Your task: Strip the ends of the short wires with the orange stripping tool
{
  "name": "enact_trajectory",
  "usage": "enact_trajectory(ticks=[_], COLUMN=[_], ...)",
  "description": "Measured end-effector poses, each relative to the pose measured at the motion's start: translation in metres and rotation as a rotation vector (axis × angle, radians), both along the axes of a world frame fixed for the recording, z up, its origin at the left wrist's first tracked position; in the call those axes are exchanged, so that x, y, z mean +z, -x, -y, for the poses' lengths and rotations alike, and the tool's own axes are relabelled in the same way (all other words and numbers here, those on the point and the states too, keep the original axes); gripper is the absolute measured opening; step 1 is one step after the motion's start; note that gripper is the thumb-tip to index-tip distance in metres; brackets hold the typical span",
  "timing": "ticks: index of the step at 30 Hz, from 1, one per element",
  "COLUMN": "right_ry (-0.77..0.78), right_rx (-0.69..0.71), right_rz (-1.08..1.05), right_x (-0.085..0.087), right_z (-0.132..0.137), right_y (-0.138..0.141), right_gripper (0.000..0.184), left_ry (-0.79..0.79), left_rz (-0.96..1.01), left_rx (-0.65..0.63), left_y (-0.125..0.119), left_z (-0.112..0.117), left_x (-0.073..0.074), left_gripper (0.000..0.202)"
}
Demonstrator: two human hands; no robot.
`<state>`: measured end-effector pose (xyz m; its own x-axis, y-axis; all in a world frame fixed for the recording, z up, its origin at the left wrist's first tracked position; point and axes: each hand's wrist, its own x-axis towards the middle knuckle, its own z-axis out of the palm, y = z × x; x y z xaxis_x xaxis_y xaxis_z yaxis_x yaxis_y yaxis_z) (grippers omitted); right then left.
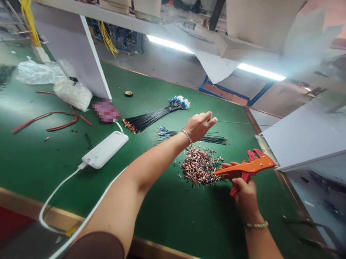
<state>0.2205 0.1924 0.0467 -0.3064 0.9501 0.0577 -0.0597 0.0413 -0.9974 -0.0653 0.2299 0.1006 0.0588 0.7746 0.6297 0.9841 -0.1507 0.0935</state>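
Observation:
My left hand [199, 127] is closed in a pinch on a thin dark wire [246, 123], which sticks out to the right above the table. In my right hand [246, 196] is a wire stripper [255, 165] with an orange body and red jaws and handle. Its handles are spread apart, and no wire shows in its jaws. Between my hands lies a heap of copper and black wire scraps [200, 168]. Several loose black wires [215, 140] with blue and silvery ends lie beneath my left hand. Beyond them is a tied bundle of black wires [150, 118] with copper ends.
A white power bank [105, 149] with a white cable lies left on the green table [167, 219]. Further left are red-black wires [61, 128], plastic bags [72, 94] and a tape roll [128, 93]. White panels [316, 126] stand at both sides; a shelf [144, 24] hangs overhead.

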Motion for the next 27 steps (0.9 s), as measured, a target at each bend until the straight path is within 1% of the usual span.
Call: enact_trajectory(ticks=[2,4,6,7,9,11,12,14,17,19,21,24,27], right_ry=[-0.013,-0.021,-0.022,-0.023,-0.028,-0.028,-0.024,0.009,0.062,0.133,0.198,0.262,0.286], right_rx=[0.019,0.038,0.059,0.067,0.076,0.075,0.068,0.071,0.043,0.066,0.101,0.119,0.1], right_rz=[-0.006,-0.018,-0.036,-0.044,-0.058,-0.081,-0.109,-0.144,-0.238,-0.336,-0.438,-0.552,-0.606], right_x=[-0.002,-0.004,-0.004,-0.003,-0.001,0.002,0.003,0.006,0.008,0.01,0.013,0.016,0.015], right_z=[-0.001,-0.003,-0.004,-0.004,-0.003,0.0,0.001,0.003,0.003,0.001,-0.001,-0.007,-0.013], right_y=[0.001,0.001,0.001,0.001,0.002,0.005,0.006,0.009,0.011,0.01,0.006,-0.002,-0.008], right_gripper=[0.046,0.046,0.047,0.048,0.048,0.048,0.047,0.048,0.047,0.046,0.043,0.03,0.017], left_ry=[-0.066,-0.124,-0.162,-0.169,-0.163,-0.126,-0.103,-0.058,-0.003,0.04,0.093,0.181,0.283], left_rz=[0.044,0.091,0.118,0.116,0.079,0.01,-0.025,-0.089,-0.154,-0.189,-0.221,-0.247,-0.251], left_rx=[0.019,0.068,0.113,0.114,0.058,-0.054,-0.105,-0.183,-0.231,-0.244,-0.251,-0.228,-0.175], left_y=[0.004,0.01,0.017,0.019,0.02,0.013,0.006,-0.01,-0.037,-0.052,-0.065,-0.08,-0.085], left_z=[-0.003,-0.006,-0.007,-0.007,-0.003,0.005,0.01,0.022,0.042,0.054,0.064,0.074,0.079], left_x=[0.002,0.005,0.01,0.014,0.02,0.022,0.021,0.014,-0.003,-0.014,-0.019,-0.021,-0.021], left_gripper=[0.035,0.036,0.035,0.035,0.032,0.029,0.027,0.028,0.032,0.033,0.031,0.03,0.033])
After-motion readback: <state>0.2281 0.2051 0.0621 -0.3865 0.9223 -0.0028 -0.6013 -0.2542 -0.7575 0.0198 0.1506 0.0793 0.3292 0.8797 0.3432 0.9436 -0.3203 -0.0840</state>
